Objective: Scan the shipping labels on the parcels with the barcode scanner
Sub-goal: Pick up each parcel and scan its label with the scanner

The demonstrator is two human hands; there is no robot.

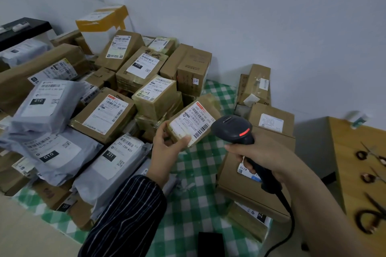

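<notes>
Head view showed the worktop (196,194) under the held parcel (211,102), with the parcel heap (108,115) to that parcel's left. The left grip (167,146) clasped its near corner. Just right of it, the right grip (265,154) was wrapped round the scanner (236,129), nose toward the upturned label (192,123). Scanning seemed in hand; next would likely come squaring the nose on the barcode and triggering.

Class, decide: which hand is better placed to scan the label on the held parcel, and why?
Right. The right hand grips the barcode scanner, its head close to the label; the left hand is occupied holding the small parcel.
</notes>
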